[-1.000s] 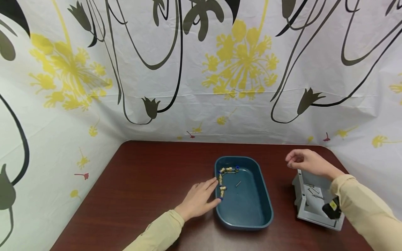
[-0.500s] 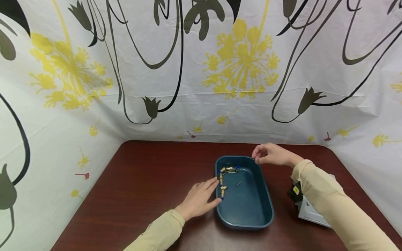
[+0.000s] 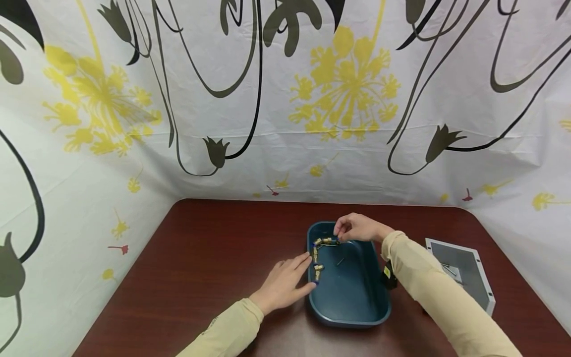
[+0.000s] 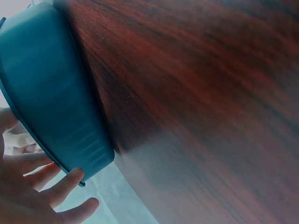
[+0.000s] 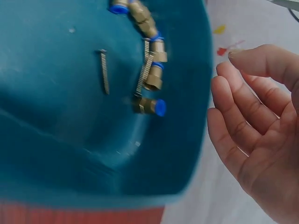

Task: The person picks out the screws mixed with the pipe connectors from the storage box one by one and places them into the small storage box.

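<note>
- Head view: I look in from far away at a blue tray on a red-brown table. The tray's corners are round.
- The left hand touches the tray's left edge, fingers straight and a bit apart.
- The right hand is over the tray's far end, near the right corner. Its thumb and first finger are close together; I cannot tell if they hold a thing.
- Gold-coloured metal joints make a bent row along the tray's left and far walls. One screw lies apart from them. The near part of the tray gives me the most room.
- A strip of table runs between the tray and a gray box with straight sides; the right sleeve crosses it. Thin metal bits lie in the box.
- A creased white cloth with yellow flowers hangs behind.
- Left wrist view: I see the tray's smooth side and thin rim, with fingers spread wide at it. The wood is shiny with dark streaks.
- Right wrist view: The joints are short and fat with bright blue ends. Two more screws, full of tiny ridges, lie beside them. The right fingers bend softly near the tray's edge.
</note>
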Tool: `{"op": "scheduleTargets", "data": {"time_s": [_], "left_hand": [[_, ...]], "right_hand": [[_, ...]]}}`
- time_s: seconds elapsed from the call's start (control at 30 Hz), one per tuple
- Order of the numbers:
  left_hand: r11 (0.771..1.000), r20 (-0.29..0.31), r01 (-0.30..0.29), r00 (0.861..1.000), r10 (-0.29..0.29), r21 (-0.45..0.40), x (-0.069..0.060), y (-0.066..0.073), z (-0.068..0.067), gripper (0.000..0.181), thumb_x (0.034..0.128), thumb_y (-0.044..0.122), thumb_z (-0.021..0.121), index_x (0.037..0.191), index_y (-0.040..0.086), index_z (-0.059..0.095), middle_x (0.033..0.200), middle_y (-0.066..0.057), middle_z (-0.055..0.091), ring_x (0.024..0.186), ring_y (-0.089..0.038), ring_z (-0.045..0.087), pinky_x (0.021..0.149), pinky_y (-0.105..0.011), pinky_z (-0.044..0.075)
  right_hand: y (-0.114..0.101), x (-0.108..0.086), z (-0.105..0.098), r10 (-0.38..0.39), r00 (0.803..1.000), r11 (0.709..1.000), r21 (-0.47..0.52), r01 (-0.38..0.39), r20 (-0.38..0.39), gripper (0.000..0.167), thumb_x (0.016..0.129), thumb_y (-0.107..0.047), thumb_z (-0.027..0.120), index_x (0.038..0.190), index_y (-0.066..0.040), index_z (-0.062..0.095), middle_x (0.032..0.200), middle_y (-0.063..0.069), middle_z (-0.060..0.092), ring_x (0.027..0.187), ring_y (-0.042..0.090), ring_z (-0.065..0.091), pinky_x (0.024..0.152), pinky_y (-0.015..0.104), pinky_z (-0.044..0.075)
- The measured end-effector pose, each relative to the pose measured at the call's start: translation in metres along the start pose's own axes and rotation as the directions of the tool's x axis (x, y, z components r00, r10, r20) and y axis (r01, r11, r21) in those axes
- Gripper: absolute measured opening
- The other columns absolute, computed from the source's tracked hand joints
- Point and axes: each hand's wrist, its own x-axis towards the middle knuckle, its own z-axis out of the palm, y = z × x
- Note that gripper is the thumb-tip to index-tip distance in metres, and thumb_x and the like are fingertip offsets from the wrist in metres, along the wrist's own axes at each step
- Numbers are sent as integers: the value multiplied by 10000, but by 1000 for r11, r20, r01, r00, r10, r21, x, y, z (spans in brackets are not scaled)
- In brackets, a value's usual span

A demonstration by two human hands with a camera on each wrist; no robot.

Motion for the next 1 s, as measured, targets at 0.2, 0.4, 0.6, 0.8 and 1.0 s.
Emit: {"op": "scheduleTargets", "data": {"time_s": [0.2,0.4,0.6,0.8,1.0], "left_hand": [[1000,1,-7,1000,7,2,-1,0,0,615,885,454,444,1356,70,350,1387,-45,311,1200,-177,358,910,-454,317],[1000,-4,-11,1000,11,10,-1,0,0,610,888,454,440,1357,75,350,1385,-44,311,1191,-181,369,901,-450,324],[1000,-2,-8,1000,8,8,-1,0,1,615,890,464,428,1361,78,344,1390,-39,304,1193,-181,366,905,-449,321],[1000,5,-6,1000,6,4,0,0,1,616,889,463,430,1363,81,339,1394,-36,297,1196,-180,362,909,-450,317],[1000,13,-1,1000,1,0,0,0,1,615,889,460,432,1367,85,333,1398,-30,288,1196,-185,363,908,-451,314]], "right_hand": [[12,10,18,56,998,998,3,-56,0,126,783,7,590,905,39,585,768,46,559,695,180,521,685,380,451],[22,14,30,95,995,995,29,-95,21,148,767,36,578,911,69,570,774,63,556,683,171,513,677,396,445],[27,14,38,115,993,993,26,-115,27,116,767,64,565,881,49,583,770,101,556,672,182,506,653,385,447],[39,14,42,97,994,994,40,-99,50,116,740,78,570,815,-7,594,744,91,553,660,187,517,625,348,455],[45,13,47,81,994,996,19,-82,71,163,735,86,566,803,-59,599,748,35,551,662,164,517,594,305,445]]}}
